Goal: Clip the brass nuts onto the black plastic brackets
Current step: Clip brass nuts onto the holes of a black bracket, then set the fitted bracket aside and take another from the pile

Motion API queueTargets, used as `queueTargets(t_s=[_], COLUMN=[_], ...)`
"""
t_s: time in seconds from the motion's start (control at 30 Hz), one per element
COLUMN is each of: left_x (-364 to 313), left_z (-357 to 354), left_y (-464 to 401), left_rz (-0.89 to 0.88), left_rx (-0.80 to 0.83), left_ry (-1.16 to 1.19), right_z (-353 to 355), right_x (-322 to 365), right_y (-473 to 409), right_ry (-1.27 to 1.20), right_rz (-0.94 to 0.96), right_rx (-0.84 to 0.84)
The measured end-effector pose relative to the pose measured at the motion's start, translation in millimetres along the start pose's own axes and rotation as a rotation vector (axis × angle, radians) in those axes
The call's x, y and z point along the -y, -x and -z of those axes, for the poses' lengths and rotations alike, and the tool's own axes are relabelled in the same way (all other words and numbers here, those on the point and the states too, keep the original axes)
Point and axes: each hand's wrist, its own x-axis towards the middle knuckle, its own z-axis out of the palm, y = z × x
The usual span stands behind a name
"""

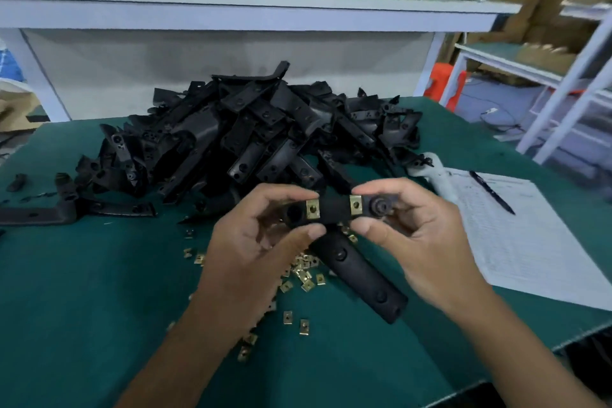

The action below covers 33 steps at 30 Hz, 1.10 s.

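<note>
Both hands, left hand (261,235) and right hand (414,235), pinching black bracket (334,210) lengthwise left-right, two brass nuts (313,209) clipped on

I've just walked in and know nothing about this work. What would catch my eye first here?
Probably the two hands at the centre, left hand and right hand, pinching a black bracket that carries two shiny brass nuts. Behind them rises a big heap of black brackets on the green table, and loose brass nuts lie scattered beneath the hands.
</note>
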Motion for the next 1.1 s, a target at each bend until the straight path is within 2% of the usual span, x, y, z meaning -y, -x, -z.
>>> queueTargets(t_s=[0.1,0.23,0.43,0.53,0.63,0.8,0.9,1.1], left_x=[-11,-11,0,3,7,14,20,30], left_z=[-34,-104,-230,-285,-319,-346,-332,-220], left_y=[-2,2,43,69,92,111,103,48], left_rz=[-0.059,-0.137,-0.079,-0.167,-0.248,-0.222,-0.258,-0.201], left_rx=[0.094,0.255,0.507,0.634,0.720,0.883,0.832,0.446], left_ry=[-0.032,0.063,0.198,0.103,-0.002,-0.082,-0.162,-0.206], right_z=[34,89,174,207,223,233,228,195], right_x=[14,37,65,71,70,61,51,0], right_y=[34,84,188,245,288,325,325,276], right_ry=[0.051,0.176,0.495,0.673,0.742,0.809,0.875,0.726], right_rz=[-0.026,-0.081,-0.299,-0.430,-0.538,-0.689,-0.729,-0.617], right_rx=[-0.074,-0.228,-0.436,-0.525,-0.589,-0.635,-0.598,-0.446])
